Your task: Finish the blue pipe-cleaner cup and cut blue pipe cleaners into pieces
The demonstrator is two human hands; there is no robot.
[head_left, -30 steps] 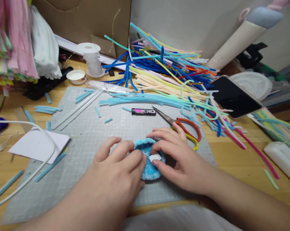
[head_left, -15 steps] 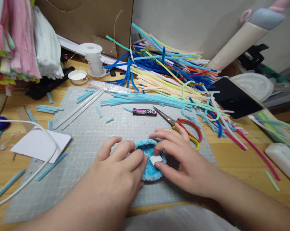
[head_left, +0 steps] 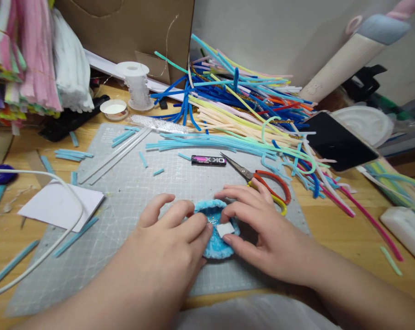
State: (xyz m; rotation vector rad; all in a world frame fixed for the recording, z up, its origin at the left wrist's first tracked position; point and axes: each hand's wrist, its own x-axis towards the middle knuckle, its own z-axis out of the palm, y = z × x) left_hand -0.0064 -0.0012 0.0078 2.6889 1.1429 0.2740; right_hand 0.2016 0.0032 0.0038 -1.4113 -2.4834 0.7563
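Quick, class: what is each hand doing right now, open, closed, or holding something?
Left hand: closed on the blue fuzzy piece.
Right hand: pinching a small white square against it.

Bare left hand, bare right hand, bare forearms, short nails, pale grey garment below.

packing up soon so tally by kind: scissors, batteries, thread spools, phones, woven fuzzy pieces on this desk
red and yellow handled metal scissors: 1
black cylindrical battery with pink label: 1
clear plastic thread spool: 1
black flat phone: 1
round light blue fuzzy pipe-cleaner piece: 1
total: 5
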